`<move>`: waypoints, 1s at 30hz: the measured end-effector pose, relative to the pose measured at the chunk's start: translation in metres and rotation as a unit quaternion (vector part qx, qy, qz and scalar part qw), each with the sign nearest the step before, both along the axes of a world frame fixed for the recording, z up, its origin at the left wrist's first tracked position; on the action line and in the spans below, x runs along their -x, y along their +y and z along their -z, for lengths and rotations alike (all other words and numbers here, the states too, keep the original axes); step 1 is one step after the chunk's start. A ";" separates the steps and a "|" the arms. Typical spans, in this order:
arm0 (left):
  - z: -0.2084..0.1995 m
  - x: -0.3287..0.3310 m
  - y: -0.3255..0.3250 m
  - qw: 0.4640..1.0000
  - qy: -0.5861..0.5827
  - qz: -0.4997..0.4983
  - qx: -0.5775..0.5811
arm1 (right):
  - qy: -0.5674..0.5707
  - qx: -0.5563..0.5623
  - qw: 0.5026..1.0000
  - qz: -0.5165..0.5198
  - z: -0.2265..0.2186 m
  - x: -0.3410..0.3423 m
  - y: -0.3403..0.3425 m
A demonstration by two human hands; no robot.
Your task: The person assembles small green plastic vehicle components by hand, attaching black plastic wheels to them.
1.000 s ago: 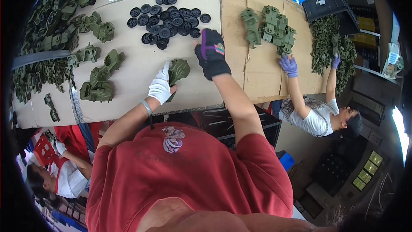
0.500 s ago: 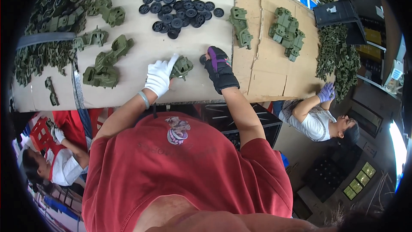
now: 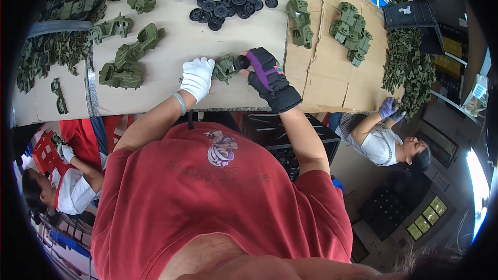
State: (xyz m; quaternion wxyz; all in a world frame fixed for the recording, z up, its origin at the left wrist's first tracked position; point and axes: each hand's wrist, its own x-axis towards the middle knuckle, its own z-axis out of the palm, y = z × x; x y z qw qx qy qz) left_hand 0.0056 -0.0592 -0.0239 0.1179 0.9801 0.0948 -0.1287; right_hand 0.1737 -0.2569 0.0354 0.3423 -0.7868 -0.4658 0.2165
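My left hand [image 3: 197, 79], in a white glove, is closed on an olive-green toy vehicle body [image 3: 225, 68] near the table's front edge. A black toy wheel [image 3: 242, 62] is pinched in my right hand [image 3: 267, 79], which wears a black and purple fingerless glove. That wheel sits against the right end of the body; whether it is fixed there I cannot tell. Beyond my hands lies a loose pile of black wheels [image 3: 228, 1].
Green vehicle bodies [image 3: 122, 75] lie left of my hands, beside a large heap [image 3: 78, 8]. More bodies [image 3: 351, 33] rest on cardboard [image 3: 324, 80] at right, near piled small green parts [image 3: 407, 72]. A person [image 3: 381, 137] works at right, another [image 3: 72, 181] at left.
My right hand has brought the wheel leftward to the vehicle body. The left hand's stretched finger has curled in, and the body has turned slightly.
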 end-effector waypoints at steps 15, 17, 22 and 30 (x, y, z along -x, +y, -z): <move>0.005 -0.005 0.004 0.999 0.021 0.024 0.026 | -0.124 0.191 0.942 -0.245 -0.017 -0.030 0.055; 0.005 -0.006 0.004 0.999 0.023 0.027 0.022 | -0.095 0.109 0.968 -0.204 -0.019 -0.032 0.054; 0.000 -0.008 0.003 0.999 0.036 0.035 0.009 | -0.062 0.075 0.978 -0.182 -0.017 -0.031 0.056; -0.001 -0.014 0.010 0.993 0.055 0.101 0.015 | -0.077 0.173 0.963 -0.190 -0.009 -0.009 0.042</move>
